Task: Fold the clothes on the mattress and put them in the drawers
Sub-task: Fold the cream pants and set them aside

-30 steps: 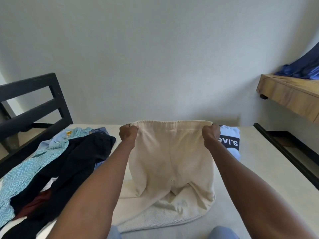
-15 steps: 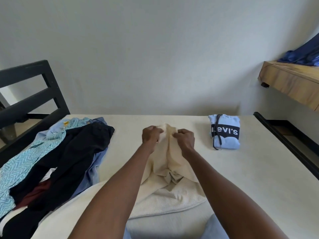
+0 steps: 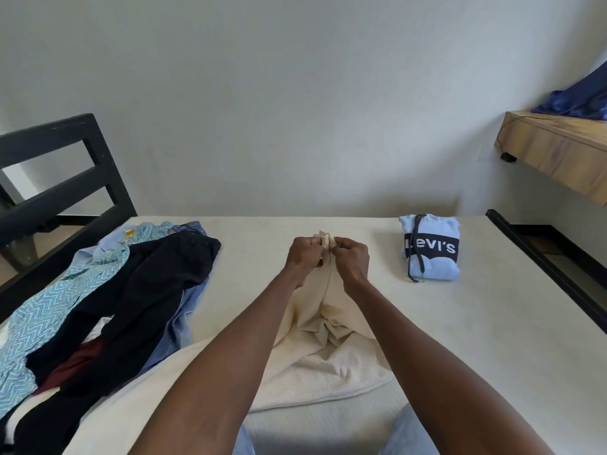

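Observation:
Cream trousers (image 3: 331,310) hang folded lengthwise over the middle of the off-white mattress (image 3: 460,323). My left hand (image 3: 303,257) and my right hand (image 3: 351,259) are side by side, both pinching the bunched waistband between them. The trouser legs trail down onto the mattress between my forearms. A heap of unfolded clothes (image 3: 108,297), black, teal-patterned, blue and maroon, lies at the left. A folded light-blue hoodie (image 3: 430,247) with a dark logo band sits at the right.
A black bed frame (image 3: 56,178) rises at the left and a black rail (image 3: 542,257) runs along the mattress's right side. A wooden shelf (image 3: 558,149) juts from the right wall with blue cloth (image 3: 581,96) on it. A white wall stands behind.
One second ago my hands held the waistband stretched wide and raised. They have come together, folding the trousers in half lengthwise, and have lowered toward the mattress.

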